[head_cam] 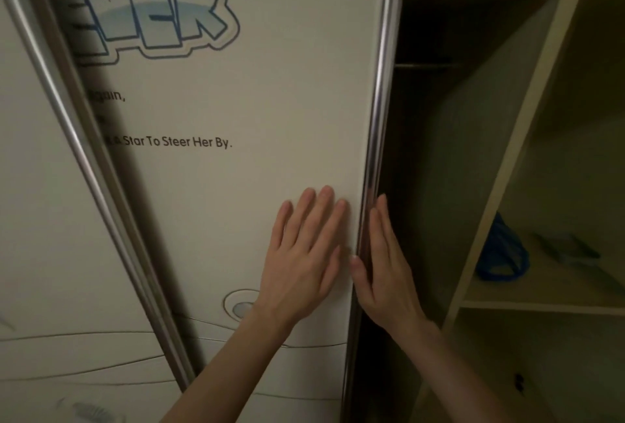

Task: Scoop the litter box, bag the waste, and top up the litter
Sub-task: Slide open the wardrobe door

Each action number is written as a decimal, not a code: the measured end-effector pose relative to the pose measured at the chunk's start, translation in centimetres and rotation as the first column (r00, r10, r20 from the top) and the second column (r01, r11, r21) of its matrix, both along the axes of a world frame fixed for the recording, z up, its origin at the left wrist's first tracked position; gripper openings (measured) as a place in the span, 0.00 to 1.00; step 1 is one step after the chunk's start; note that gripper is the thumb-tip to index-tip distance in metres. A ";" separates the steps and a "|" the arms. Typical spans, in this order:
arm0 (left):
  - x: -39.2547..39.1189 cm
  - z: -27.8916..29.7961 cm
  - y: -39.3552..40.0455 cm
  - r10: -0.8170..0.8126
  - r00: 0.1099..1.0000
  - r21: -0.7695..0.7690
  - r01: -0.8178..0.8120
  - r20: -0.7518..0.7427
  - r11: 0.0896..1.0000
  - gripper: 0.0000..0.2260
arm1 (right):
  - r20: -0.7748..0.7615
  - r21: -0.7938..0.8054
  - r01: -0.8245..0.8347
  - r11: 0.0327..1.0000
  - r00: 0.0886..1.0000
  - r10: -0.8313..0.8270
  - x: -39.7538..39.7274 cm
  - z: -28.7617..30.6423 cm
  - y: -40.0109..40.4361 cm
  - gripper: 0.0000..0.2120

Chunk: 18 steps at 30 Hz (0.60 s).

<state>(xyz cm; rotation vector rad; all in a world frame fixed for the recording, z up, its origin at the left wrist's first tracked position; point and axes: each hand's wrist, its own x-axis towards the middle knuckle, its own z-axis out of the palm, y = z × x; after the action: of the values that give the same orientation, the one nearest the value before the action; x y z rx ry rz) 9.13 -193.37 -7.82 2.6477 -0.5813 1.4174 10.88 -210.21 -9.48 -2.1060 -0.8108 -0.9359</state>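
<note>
Both hands meet a sliding wardrobe door [257,118]. The left hand [301,263] lies flat on its panel, fingers spread and holding nothing. The right hand [385,263] presses edge-on against the door's metal edge [380,101], fingers straight. A blue bag [504,253] sits on a shelf [541,307] inside, well right of the fingers.

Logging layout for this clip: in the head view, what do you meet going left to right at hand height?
Outer sliding door → its metal edge strip → printed door → left hand → chrome door edge → right hand → dark wardrobe bay → blue item on shelf.
</note>
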 end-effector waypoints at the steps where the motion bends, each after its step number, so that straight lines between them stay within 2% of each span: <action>1: -0.1 0.0 0.2 0.006 1.000 0.009 -0.006 -0.006 1.000 0.28 | -0.031 0.015 -0.037 0.999 0.999 0.038 -0.1 0.1 0.2 0.32; 4: -0.4 0.0 0.6 0.017 0.999 0.014 -0.017 -0.031 1.000 0.30 | -0.084 0.031 -0.072 0.997 0.994 0.074 -0.4 0.2 1.1 0.32; 8: -0.8 0.0 1.4 0.019 0.999 -0.007 -0.019 -0.050 1.000 0.30 | -0.242 0.143 -0.075 0.987 0.964 0.108 -0.9 0.1 2.8 0.30; 11: -0.9 -0.2 2.1 0.044 0.997 -0.012 -0.045 -0.068 0.999 0.30 | -0.328 0.097 -0.121 0.988 0.933 0.147 -0.8 -0.1 3.6 0.33; 18: -1.3 -0.4 3.7 0.108 0.989 -0.002 -0.109 -0.103 0.994 0.32 | -0.332 -0.014 -0.167 0.986 0.931 0.153 -0.6 0.1 4.6 0.33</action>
<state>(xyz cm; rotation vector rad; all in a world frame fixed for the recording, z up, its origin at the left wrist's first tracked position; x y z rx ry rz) 7.80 -189.64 -8.24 2.7651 -0.4278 1.2966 10.23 -205.62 -9.35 -2.1187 -0.8158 -0.4646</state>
